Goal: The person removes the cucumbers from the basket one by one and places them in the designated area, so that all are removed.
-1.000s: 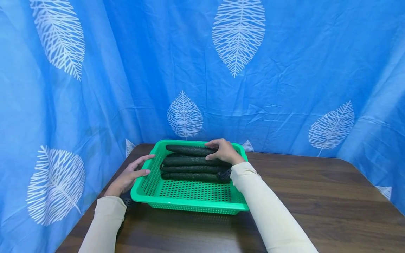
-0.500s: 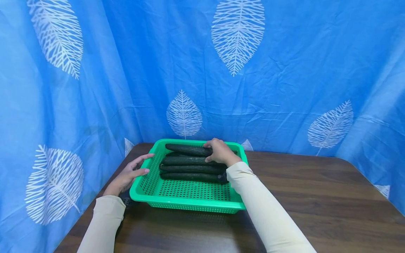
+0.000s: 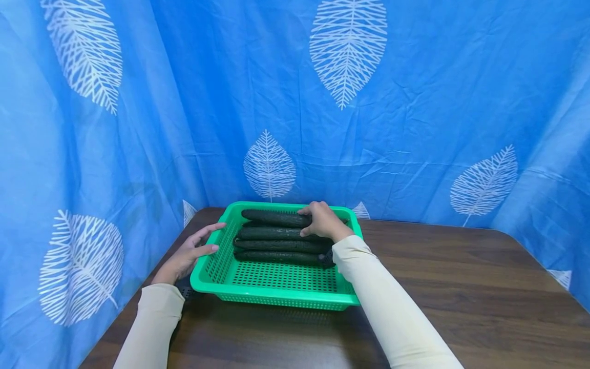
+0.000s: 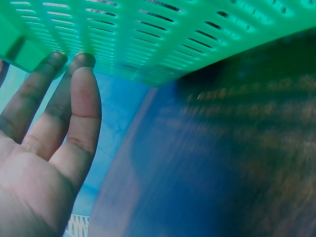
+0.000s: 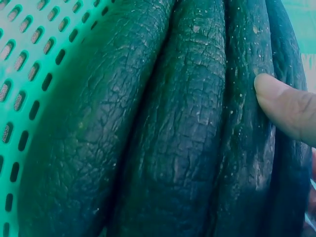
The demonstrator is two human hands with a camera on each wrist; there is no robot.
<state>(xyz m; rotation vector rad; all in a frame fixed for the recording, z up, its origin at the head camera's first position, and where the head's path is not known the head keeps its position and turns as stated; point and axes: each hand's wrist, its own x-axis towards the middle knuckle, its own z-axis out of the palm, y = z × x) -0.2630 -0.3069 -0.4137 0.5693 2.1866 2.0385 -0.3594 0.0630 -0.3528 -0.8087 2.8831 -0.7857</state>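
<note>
Several long, dark green, wrinkled cucumbers lie side by side across the far half of a green plastic basket (image 3: 281,296). In the head view my right hand (image 3: 324,221) curves over the right part of the farthest cucumber (image 3: 272,218), fingers behind it and thumb in front. Its thumb (image 5: 284,101) shows over the cucumbers in the right wrist view; most of the other fingers are hidden. At the basket's left side is my left hand (image 3: 186,256), thumb and fingers extended along the rim. The left wrist view shows its fingertips against the slotted outer wall (image 4: 143,29).
The basket stands on a brown wooden table (image 3: 442,271), which extends to the right and toward me. Blue curtain (image 3: 415,113) with white leaf prints hangs behind and at the left. The basket's perforated floor (image 3: 286,277) shows in front of the cucumbers.
My right hand has shifted slightly left and closed around the farthest cucumber. The left hand stays at the basket's left side, and the basket has hardly moved.
</note>
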